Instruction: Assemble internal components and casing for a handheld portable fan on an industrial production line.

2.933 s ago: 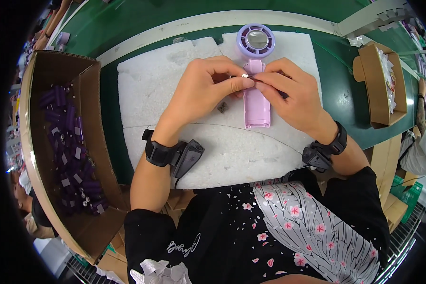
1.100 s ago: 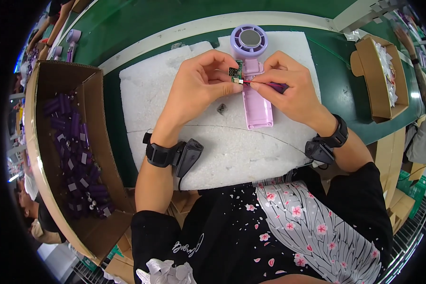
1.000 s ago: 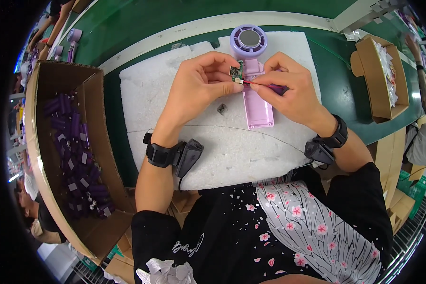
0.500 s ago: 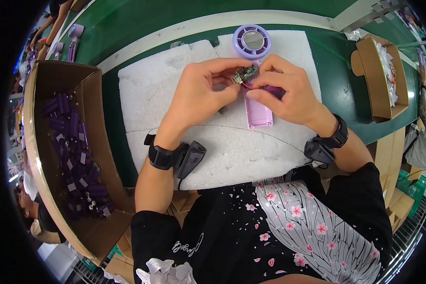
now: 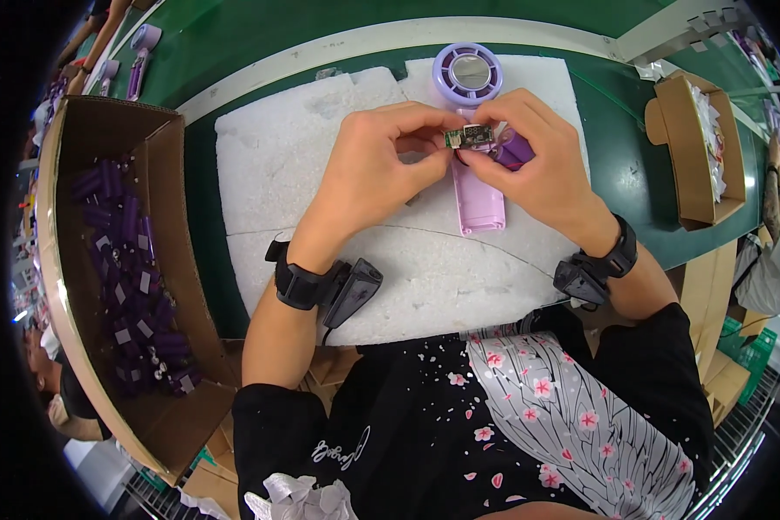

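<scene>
board (image 5: 469, 137): green, black-faced, over pink housing (image 5: 480, 206)
left hand (image 5: 370, 163), right hand (image 5: 542, 158): both pinching board
change: level, slanted earlier

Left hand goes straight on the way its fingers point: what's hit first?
Likely the circuit board, right at the left hand, then the right hand beyond it; depth is unclear from this single view.

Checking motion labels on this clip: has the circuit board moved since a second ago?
Yes: judged against the white foam, the circuit board has shifted to the right.
</scene>
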Motion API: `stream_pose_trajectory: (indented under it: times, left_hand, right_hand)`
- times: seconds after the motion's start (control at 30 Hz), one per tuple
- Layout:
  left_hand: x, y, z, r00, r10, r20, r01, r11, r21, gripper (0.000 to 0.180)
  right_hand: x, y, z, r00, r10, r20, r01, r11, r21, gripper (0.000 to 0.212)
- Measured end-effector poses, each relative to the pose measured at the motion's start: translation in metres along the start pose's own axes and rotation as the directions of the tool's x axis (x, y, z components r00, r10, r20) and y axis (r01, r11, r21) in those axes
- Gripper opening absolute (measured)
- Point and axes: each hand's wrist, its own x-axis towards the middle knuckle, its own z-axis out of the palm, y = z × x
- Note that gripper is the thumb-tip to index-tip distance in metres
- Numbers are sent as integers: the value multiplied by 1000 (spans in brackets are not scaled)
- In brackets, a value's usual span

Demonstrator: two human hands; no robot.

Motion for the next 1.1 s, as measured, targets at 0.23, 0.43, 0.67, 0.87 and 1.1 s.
stream_pose_trajectory:
  times: [0.23, 0.43, 0.67, 0.87, 1.1]
  left_hand:
    - [-2, 5, 0, 999, 3, -36, 0, 996, 88, 27]
    - [-2, 2, 4, 995, 68, -78, -55, 987, 153, 24]
    - [1, 1, 5, 998, 55, -32, -46, 975, 219, 24]
    - [2, 5, 5, 997, 71, -25, -61, 957, 283, 23]
    - [-3, 4, 1, 998, 66, -11, -60, 949, 309, 22]
  right_hand:
    - [-2, 3, 3, 999, 1, -38, -2, 1000, -20, 33]
    - [-1, 1, 2, 997, 63, -53, -65, 998, -28, 34]
    - [-2, 10, 2, 998, 22, -67, -25, 999, -46, 32]
    - [0, 6, 0, 996, 69, -54, -71, 997, -42, 30]
    - [-2, 5, 5, 996, 66, -57, -67, 998, -18, 27]
